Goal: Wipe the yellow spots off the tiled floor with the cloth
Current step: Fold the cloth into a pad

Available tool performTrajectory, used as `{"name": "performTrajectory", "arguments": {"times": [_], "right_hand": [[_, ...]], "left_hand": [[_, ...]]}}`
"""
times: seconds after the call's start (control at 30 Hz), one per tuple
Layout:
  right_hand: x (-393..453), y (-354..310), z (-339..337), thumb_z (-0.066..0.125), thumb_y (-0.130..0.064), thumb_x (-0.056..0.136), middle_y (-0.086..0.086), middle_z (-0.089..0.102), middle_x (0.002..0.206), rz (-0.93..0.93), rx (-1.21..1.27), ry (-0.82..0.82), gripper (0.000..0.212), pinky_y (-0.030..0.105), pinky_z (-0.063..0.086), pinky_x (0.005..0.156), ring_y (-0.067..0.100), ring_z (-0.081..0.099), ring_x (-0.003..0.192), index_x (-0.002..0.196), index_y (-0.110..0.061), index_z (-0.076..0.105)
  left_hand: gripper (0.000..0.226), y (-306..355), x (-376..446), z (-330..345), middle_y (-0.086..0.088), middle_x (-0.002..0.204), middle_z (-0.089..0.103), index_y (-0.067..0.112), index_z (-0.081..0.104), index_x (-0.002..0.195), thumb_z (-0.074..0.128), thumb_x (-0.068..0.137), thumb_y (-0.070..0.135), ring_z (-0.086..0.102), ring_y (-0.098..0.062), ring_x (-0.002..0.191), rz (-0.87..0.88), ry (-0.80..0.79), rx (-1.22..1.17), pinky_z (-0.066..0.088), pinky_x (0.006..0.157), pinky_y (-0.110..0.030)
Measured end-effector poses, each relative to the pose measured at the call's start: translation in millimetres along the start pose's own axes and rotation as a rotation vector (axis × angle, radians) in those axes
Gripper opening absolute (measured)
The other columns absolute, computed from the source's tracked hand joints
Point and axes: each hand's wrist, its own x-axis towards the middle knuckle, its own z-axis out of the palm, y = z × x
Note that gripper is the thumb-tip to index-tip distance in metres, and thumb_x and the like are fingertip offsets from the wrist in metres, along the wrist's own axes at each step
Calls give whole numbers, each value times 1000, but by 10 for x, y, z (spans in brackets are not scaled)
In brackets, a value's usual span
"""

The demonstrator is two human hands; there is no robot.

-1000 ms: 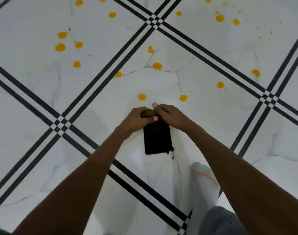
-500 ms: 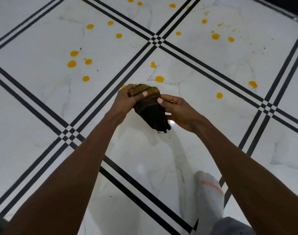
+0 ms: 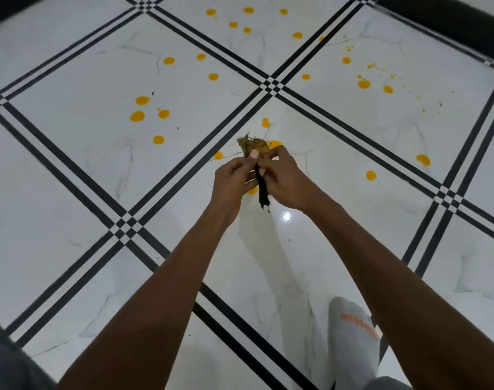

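- the cloth (image 3: 261,175) was dark and bunched into a narrow strip, its frayed top end stained yellow-brown.
- it was held up above the tiled floor (image 3: 71,170), pinched between both hands.
- the left hand (image 3: 234,180) gripped it from 9 o'clock, thumb pressed on the stained end.
- the right hand (image 3: 286,175) gripped it from 3 o'clock.
- the dark tail hung out toward 6 o'clock.
- yellow spots (image 3: 137,116) dotted the floor from 9 through 12 to 3 o'clock of the hands.
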Motion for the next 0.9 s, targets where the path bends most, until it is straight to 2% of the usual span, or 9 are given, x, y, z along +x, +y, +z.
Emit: {"name": "performTrajectory", "arguments": {"times": [0.07,0.17,0.2,0.3,0.43,0.57,0.7,0.8,0.9], "right_hand": [[8,30,7,45,-5,107,25,42,134,-5,-21,-25,38,45,51,106,40,51,123,140,-8,63],[-34,41,-13,57,-14,105,16,49,128,30,113,125,36,13,53,88,23,59,106,141,-18,64],[-55,45,2,63,-19,103,13,54,126,56,151,194,36,9,50,83,20,60,104,138,-21,67],[-85,73,84,75,-31,95,6,66,123,114,260,303,37,19,54,90,17,66,106,131,-26,72],[-104,105,120,78,-27,93,3,79,113,147,373,389,29,35,63,92,15,75,101,119,-16,80],[-92,106,190,75,-21,95,5,81,104,149,350,432,20,24,63,85,14,76,92,112,-12,82],[-77,100,194,75,-17,95,3,80,99,275,649,402,11,23,64,72,17,77,94,104,-13,80],[-64,56,177,72,-16,98,5,77,103,322,729,371,7,18,61,65,19,74,99,103,-14,75],[-54,-16,157,66,-17,102,10,75,115,374,842,330,13,14,56,59,17,71,100,113,-12,72]], "left_hand": [[37,-19,-12,-36,-22,120,75,-5,71,121,65,102,27,74,-33,113,-35,-1,-55,58,103,-48],[34,-39,-13,-76,-21,122,75,0,71,126,60,105,25,74,-31,114,-50,-29,-66,57,105,-45],[35,-41,-16,-80,-18,122,75,1,70,129,59,106,25,74,-28,114,-50,-50,-69,57,105,-42],[35,-40,-41,-70,-14,124,76,4,70,131,59,105,26,72,-23,119,-47,-80,-44,58,104,-39],[31,-46,-74,-84,-12,119,77,5,71,129,59,105,21,75,-20,112,-30,-58,12,62,91,-30],[31,-47,-77,-105,-12,118,78,5,72,128,58,106,23,75,-18,112,-10,-33,32,62,91,-29],[30,-41,-50,-81,-7,112,79,6,73,125,56,107,23,75,-15,107,-6,26,49,62,89,-27],[27,-18,-24,-46,-8,112,77,8,74,121,55,107,20,73,-21,112,-29,38,30,61,93,-32],[19,35,-8,11,-6,108,75,15,72,112,54,107,18,70,-25,113,-82,75,-37,60,94,-33]]}}
